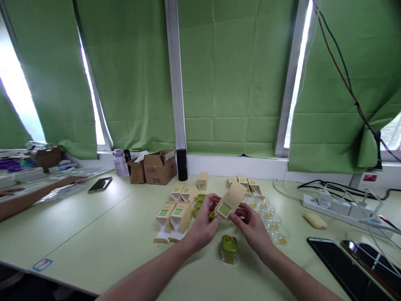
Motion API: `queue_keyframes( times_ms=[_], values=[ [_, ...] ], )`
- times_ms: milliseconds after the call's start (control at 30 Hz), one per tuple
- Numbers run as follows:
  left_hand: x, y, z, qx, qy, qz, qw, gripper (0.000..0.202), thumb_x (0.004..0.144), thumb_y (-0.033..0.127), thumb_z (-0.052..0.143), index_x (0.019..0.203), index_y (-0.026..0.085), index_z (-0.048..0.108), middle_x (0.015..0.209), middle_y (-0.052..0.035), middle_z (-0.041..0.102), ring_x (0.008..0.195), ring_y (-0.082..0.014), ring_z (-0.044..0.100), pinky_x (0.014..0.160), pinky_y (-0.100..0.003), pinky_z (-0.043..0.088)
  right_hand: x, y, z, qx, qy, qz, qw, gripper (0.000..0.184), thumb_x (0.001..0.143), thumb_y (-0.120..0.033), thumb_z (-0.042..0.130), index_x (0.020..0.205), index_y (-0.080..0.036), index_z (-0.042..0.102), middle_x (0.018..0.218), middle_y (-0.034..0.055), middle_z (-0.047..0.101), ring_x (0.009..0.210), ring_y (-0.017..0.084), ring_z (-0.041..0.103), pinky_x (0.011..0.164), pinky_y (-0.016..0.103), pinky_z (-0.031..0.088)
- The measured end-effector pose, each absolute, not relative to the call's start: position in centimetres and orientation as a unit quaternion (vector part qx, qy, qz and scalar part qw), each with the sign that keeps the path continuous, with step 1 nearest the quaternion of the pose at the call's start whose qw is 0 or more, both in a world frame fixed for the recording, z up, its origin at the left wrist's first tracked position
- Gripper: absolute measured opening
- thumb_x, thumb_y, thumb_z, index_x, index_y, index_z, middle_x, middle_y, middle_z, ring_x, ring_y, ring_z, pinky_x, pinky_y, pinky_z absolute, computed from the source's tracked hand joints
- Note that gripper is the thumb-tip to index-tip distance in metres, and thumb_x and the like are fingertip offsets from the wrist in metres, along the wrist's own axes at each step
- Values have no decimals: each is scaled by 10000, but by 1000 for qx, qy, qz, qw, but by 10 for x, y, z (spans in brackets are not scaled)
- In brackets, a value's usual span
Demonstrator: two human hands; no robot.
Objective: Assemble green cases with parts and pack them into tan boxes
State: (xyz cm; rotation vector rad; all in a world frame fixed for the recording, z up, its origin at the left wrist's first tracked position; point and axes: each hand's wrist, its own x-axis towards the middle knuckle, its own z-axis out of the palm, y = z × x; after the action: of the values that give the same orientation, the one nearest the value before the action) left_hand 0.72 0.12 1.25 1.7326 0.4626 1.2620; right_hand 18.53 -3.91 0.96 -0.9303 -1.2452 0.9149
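Observation:
Between my two hands a small tan cardboard box [233, 195] with a green square on its front is held tilted above the table. My left hand [203, 225] grips its left side, fingers closed. The fingers of my right hand [253, 228] close on the lower right side. Just below stands a small glass jar with a green lid [229, 248]. Behind my left hand sit several green lids [199, 201], partly hidden. Several clear glass jars [275, 228] are grouped beyond my right hand. Left of my hands are several tan boxes [178, 215], the front ones with flaps out.
More tan boxes [203, 180] stand at the back. Brown cartons [160, 168] and a black cylinder [181, 164] are by the wall. A power strip [341, 211] with cables and a black tablet [340, 265] lie right. Another person's arm [40, 192] reaches in from the left.

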Motion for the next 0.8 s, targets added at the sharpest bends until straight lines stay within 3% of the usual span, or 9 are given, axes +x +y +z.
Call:
queue_keyframes(
  times_ms=[200,333,500,800],
  values=[
    [5,0,15,695,195,518,459,482,844,121,675,1281,237,509,1220,-91,634,1152,-248,619,1003,-377,475,184,-39,11,-395,-513,428,630,682,694,-765,857,1093,-233,703,924,110,810,894,307,765,839,437,589],
    [4,-5,20,697,188,505,473,488,926,265,709,1359,238,485,1305,-125,625,1241,-281,597,1064,-406,459,184,-38,8,-385,-514,425,638,663,706,-735,872,1102,-232,701,958,115,815,911,300,766,864,437,587],
    [7,-4,16,707,192,509,452,461,1008,451,682,1366,236,487,1299,-147,627,1220,-277,613,1055,-402,472,185,-37,5,-382,-524,420,635,626,749,-719,853,1118,-234,707,982,119,815,931,298,763,884,448,586],
    [6,-5,16,708,173,510,457,469,1024,412,672,1417,251,474,1347,-153,627,1287,-293,606,1111,-426,463,185,-38,7,-386,-516,419,640,609,730,-724,859,1080,-244,722,934,97,807,879,281,755,816,404,588]
  ],
)
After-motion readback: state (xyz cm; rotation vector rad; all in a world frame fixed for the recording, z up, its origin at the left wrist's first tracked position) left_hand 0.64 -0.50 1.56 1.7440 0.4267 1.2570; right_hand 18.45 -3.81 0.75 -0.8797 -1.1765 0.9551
